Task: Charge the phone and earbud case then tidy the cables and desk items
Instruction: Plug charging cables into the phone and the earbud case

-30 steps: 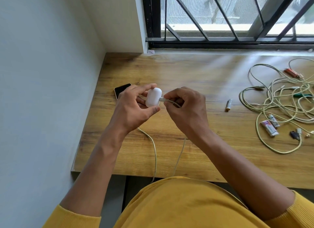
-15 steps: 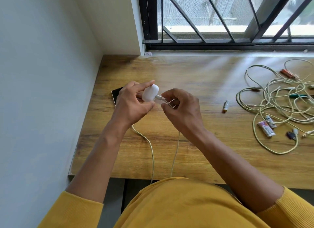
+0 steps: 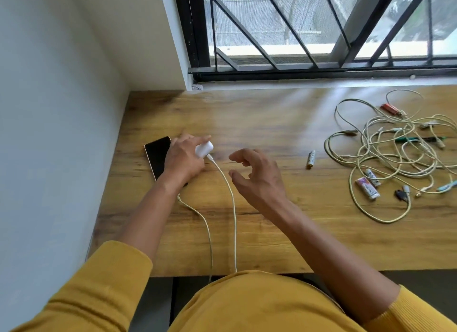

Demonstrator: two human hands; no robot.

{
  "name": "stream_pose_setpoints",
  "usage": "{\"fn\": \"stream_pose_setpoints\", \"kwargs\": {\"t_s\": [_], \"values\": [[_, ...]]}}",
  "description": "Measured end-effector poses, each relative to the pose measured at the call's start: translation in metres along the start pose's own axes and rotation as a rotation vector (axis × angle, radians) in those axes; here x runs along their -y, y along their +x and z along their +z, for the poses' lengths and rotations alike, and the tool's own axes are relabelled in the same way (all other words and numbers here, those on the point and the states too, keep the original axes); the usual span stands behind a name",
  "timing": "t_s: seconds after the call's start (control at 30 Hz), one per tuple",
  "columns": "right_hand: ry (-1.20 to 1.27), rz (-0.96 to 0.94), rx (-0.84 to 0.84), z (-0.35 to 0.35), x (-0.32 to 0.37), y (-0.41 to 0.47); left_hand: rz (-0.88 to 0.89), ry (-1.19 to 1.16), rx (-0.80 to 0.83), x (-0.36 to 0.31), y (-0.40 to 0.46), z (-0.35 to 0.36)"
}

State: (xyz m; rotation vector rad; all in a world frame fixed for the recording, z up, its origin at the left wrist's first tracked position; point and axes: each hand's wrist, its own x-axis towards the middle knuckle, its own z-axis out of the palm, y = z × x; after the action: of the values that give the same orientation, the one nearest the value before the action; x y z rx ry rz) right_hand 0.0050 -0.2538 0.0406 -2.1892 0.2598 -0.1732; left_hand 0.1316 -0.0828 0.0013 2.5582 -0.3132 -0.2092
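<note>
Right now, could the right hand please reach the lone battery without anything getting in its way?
Probably yes. The right hand hovers open and holds nothing, and only bare desk lies between it and the battery; the cable tangle lies beyond it.

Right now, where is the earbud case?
Head view, left on the desk: the earbud case is in the left hand, just right of the phone.
</note>
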Motion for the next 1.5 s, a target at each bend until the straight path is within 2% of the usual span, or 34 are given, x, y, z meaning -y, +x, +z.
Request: {"fn": "stream_pose_setpoints", "kwargs": {"t_s": [0.2, 0.43, 0.67, 0.83, 1.3, 1.5], "values": [[-0.042, 0.005, -0.009, 0.0, -0.011, -0.003, 0.002, 0.038, 0.046, 0.001, 0.003, 0.011], [-0.09, 0.023, 0.022, 0.002, -0.008, -0.009, 0.017, 0.016, 0.002, 0.001, -0.004, 0.014], [-0.061, 0.042, -0.018, 0.004, -0.001, -0.019, 0.133, -0.139, -0.182, -0.013, -0.047, -0.004], [-0.039, 0.039, 0.01, 0.0, 0.003, -0.03, 0.116, -0.239, -0.23, -0.026, -0.107, -0.016], [0.041, -0.237, 0.31, -0.018, 0.006, -0.116, -0.238, -0.248, -0.377, -0.052, -0.292, 0.002], [0.08, -0.278, 0.449, -0.018, -0.004, -0.171, -0.367, -0.265, -0.445, -0.061, -0.364, 0.029]]}}
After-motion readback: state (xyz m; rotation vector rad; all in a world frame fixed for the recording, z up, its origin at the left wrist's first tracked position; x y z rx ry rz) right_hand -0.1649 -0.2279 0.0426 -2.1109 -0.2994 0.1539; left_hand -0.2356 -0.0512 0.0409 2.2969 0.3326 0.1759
